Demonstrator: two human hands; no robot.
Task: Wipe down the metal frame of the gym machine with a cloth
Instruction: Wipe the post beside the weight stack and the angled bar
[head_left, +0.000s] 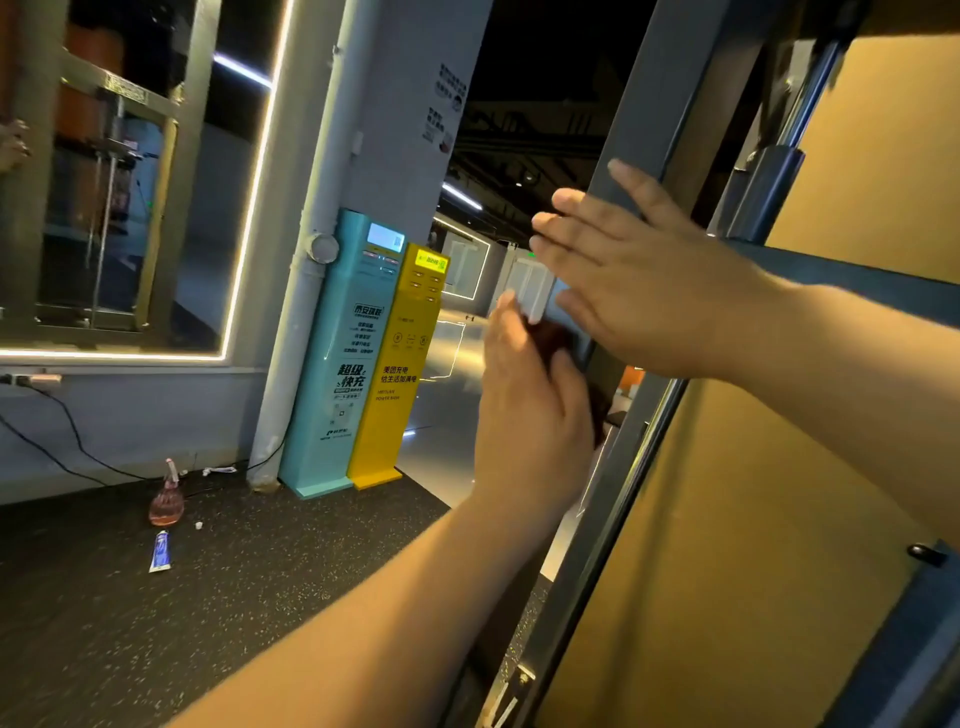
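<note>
Teal kiosk (340, 353) and yellow kiosk (400, 374) at left. Left hand (530, 415) flat, fingers straight, pressing dark cloth (558, 340) on metal frame (639, 104); cloth mostly behind palm. Right hand (644, 280) just above, fingers straight, spread, flat on same upright.

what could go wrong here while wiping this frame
The dark cloth looks only pressed against the frame upright by the left hand, so it may slip and drop. The tube and bottle on the floor could trip a backward step.
</note>
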